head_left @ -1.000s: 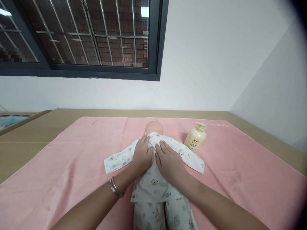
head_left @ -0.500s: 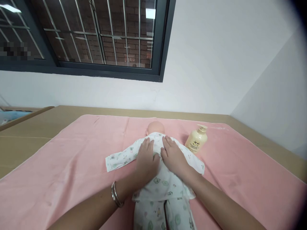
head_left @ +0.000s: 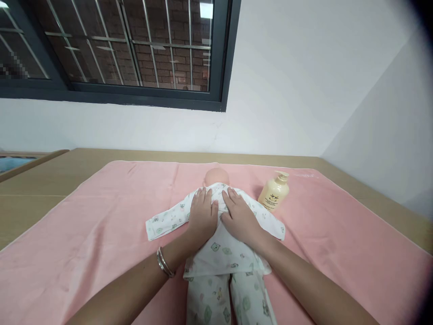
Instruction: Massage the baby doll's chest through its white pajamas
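Hands much as half a second ago, the right hand point(head_left: 239, 219) drawn slightly nearer the left hand point(head_left: 202, 215); both lie flat, fingers spread, gripping nothing, on the doll point(head_left: 216, 239) at frame centre. Soft printed cotton suit, smooth bald head. Fuzzy pink towel point(head_left: 84, 239) beneath; glossy cream pump bottle point(head_left: 274, 193) right of centre.

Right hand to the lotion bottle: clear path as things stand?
Probably yes. The right hand lies flat on the doll; the bottle stands upright just beyond it on the pink towel, with nothing between them.
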`<state>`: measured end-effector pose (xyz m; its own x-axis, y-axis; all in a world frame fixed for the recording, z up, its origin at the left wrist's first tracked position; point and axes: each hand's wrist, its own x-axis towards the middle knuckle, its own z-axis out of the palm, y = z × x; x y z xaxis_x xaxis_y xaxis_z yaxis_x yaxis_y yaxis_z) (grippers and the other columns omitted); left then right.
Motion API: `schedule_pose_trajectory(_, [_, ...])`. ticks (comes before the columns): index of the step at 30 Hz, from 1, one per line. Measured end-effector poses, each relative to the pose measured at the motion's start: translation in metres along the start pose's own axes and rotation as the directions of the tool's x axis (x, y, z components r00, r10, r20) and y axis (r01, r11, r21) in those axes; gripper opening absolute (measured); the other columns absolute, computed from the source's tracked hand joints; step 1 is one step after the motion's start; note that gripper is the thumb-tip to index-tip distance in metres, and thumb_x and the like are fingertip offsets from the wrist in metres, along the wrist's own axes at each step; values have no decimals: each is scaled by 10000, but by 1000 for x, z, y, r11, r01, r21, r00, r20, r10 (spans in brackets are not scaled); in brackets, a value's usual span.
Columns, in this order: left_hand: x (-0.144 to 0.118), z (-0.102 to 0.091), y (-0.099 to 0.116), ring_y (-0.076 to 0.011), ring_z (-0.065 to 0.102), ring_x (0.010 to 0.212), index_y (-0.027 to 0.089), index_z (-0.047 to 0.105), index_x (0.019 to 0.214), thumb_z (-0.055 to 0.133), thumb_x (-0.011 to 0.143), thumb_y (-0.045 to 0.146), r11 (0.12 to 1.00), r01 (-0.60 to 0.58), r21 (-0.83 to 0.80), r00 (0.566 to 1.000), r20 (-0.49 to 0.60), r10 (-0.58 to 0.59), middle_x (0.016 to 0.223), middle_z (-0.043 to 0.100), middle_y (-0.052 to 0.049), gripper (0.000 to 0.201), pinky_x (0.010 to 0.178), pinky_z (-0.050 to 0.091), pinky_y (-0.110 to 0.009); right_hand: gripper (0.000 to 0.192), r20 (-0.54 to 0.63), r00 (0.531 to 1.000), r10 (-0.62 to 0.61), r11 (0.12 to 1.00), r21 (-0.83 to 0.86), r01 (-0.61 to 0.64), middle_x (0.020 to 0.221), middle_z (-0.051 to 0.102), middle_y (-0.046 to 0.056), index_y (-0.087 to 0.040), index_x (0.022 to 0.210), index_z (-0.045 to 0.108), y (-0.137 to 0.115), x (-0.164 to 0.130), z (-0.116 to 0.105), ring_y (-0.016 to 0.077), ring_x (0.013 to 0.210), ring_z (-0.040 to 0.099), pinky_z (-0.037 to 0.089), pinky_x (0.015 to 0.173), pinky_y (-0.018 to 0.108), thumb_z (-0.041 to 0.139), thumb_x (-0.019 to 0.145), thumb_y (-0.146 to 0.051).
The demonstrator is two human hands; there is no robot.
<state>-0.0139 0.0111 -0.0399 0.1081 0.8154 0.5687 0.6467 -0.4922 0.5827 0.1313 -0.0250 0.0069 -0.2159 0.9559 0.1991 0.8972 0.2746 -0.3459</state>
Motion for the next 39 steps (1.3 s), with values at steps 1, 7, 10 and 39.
schedule_pose_trajectory(1, [-1,-1,1,-309,335,1390,150,494,1324,344,956,374,1000,-1,13,1000,8,1,1431,466,-162,456,1143,230,-562,663,-5,1000,-15,1000,8,15,1565,208,159,-85,1483,273,2,1,0,265,1456,138,192,1170,466,411,846,-211])
schedule_pose_trajectory(7, [-5,-6,4,-317,289,1410,131,432,1381,338,951,369,996,39,75,995,83,-46,1488,383,-170,501,1143,227,-555,535,-101,995,-16,997,69,23,1543,287,131,-126,1460,347,13,4,6,227,1446,197,174,1176,447,289,968,-328])
schedule_pose_trajectory(10, [-7,-8,5,-303,278,1418,145,432,1383,341,952,351,998,44,42,995,90,-48,1493,382,-155,487,1154,213,-546,534,-138,990,-10,998,59,18,1538,295,139,-120,1453,358,14,4,11,233,1445,201,176,1172,463,281,975,-347])
schedule_pose_trajectory(39, [9,-13,5,-290,315,1404,68,408,1384,218,991,347,964,0,265,979,198,-54,1462,417,-191,518,1144,257,-525,516,-28,1000,-4,999,39,5,1455,446,136,-125,1374,490,-19,-24,-9,287,1402,311,313,1127,464,263,991,-387])
